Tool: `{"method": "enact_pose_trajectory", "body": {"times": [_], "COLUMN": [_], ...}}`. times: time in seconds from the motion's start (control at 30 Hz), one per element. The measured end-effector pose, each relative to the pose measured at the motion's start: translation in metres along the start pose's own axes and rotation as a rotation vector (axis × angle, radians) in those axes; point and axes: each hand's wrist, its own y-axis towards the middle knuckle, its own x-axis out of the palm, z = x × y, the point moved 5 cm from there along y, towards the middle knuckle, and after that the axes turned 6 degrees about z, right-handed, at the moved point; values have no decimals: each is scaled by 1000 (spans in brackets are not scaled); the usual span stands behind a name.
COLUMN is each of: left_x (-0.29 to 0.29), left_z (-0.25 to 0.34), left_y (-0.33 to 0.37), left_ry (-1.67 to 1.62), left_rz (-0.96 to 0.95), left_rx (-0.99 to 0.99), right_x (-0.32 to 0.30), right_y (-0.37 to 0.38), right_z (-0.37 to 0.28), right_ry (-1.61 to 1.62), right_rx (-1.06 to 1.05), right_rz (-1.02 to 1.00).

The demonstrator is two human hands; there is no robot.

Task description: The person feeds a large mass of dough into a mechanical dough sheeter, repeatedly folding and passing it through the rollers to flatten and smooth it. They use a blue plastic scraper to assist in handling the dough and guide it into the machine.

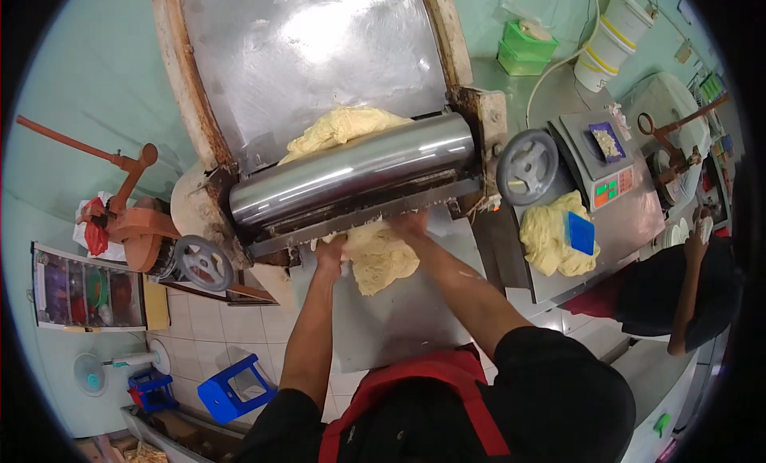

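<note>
"How's the dough [383,265] looking?"
"Pale yellow, lumpy, ragged, just below the roller [359,172] and its front bar [431,199]."
"Pointing where?"
"Long axis from the bar toward me."
"Your grip?"
"My left hand [330,249] and right hand [410,225] flank it; whether they're closed, I can't tell."
"Room?"
"Bare metal tray [387,335] before my apron [423,367]."

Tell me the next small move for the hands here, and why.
Probably ease the lower dough gently away from the bar: the left hand and right hand are at its sides, its top reaches up to the bar, and the upper dough lies behind the roller.
</note>
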Motion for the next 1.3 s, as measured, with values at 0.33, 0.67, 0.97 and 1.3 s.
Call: {"method": "enact_pose_trajectory", "body": {"times": [0.33,0.67,0.97,1.3], "left_x": [-49,-14,9,31], "left_z": [-73,232,400,401], "left_y": [-205,-351,-336,-181], "left_ry": [-12,763,822,797], "left_rz": [-140,-164,362,434], "left_rx": [327,1197,1720,1379], "right_x": [-159,-224,-280,-246], "right_y": [-192,-217,-68,-152], "right_z": [4,-90,-221,-166], "right_ry": [1413,1919,2042,1037], "right_rx": [500,394,303,-141], "right_rz": [-715,-891,214,-660]}}
